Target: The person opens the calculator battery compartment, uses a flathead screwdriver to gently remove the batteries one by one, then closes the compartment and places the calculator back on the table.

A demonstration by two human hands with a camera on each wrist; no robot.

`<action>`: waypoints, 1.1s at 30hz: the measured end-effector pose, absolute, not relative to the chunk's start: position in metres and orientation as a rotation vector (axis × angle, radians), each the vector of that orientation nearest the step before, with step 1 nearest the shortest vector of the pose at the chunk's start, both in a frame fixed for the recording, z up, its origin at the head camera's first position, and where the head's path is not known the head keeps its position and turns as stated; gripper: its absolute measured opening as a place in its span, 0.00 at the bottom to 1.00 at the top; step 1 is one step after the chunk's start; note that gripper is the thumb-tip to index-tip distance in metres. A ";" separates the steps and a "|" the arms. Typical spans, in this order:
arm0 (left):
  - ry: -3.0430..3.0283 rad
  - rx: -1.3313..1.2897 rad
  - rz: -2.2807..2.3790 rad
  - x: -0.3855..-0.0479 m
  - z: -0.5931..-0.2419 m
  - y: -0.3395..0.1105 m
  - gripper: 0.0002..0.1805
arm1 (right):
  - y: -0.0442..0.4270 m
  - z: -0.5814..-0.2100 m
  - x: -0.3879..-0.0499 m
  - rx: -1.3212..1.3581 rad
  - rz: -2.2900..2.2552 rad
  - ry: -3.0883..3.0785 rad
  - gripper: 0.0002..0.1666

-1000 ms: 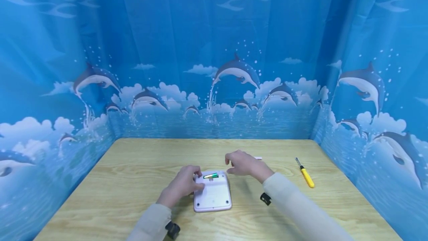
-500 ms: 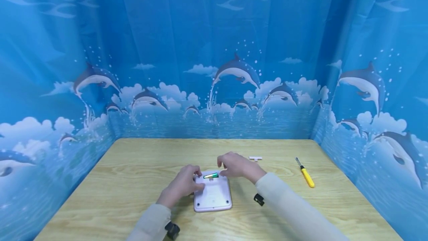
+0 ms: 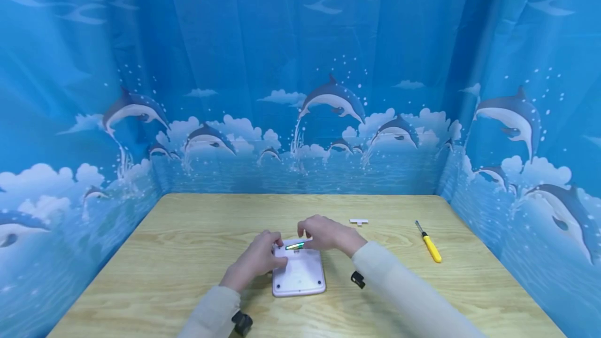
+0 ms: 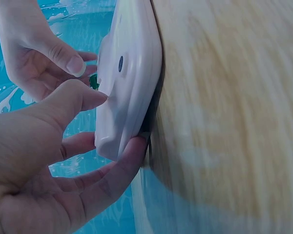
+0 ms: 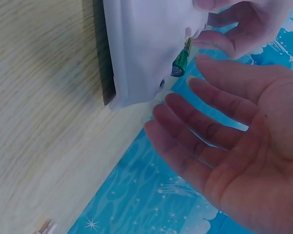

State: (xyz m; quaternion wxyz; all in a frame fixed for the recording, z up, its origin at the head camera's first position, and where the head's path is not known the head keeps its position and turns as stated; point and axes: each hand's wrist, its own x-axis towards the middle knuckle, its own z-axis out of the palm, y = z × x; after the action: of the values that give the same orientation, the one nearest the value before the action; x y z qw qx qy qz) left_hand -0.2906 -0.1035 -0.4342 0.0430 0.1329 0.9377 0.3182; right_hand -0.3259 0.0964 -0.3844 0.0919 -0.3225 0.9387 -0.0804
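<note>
A flat white device (image 3: 300,273) lies back side up on the table, small dark feet at its corners. In its battery slot sits a green battery (image 3: 295,246); the right wrist view shows the battery's (image 5: 179,65) near end raised out of the slot. My left hand (image 3: 257,255) grips the device's left edge, thumb on the back and fingers around the side, as the left wrist view shows. My right hand (image 3: 326,232) hovers at the slot's right end. Its loosely bent fingers (image 5: 205,122) are beside the battery, with a gap between thumb and index finger.
A small white battery cover (image 3: 359,221) lies behind my right hand. Farther right is a screwdriver (image 3: 429,244) with a yellow handle. A blue dolphin-print curtain (image 3: 300,67) encloses the wooden table (image 3: 197,223) at the back and sides.
My right hand has moved left to the battery slot, uncovering the small white cover behind it. The battery's right end looks slightly higher. My left hand and the device have stayed in place.
</note>
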 end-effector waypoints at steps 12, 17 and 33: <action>2.882 0.432 0.973 -0.292 -0.436 -0.104 0.17 | 0.085 -0.394 -0.328 -0.973 -0.266 2.785 0.13; 2.881 0.444 0.976 -0.292 -0.436 -0.105 0.17 | 0.082 -0.398 -0.329 -0.968 -0.259 2.787 0.11; 2.879 0.475 0.975 -0.293 -0.436 -0.105 0.17 | 0.079 -0.400 -0.329 -0.968 -0.274 2.801 0.09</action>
State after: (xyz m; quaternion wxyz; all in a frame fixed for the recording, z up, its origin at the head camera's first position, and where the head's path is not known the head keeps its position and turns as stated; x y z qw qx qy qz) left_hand -0.2927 -0.1055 -0.4365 0.0324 0.1543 0.9353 0.3167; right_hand -0.3290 0.0794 -0.4000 0.0824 -0.3241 0.9380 -0.0916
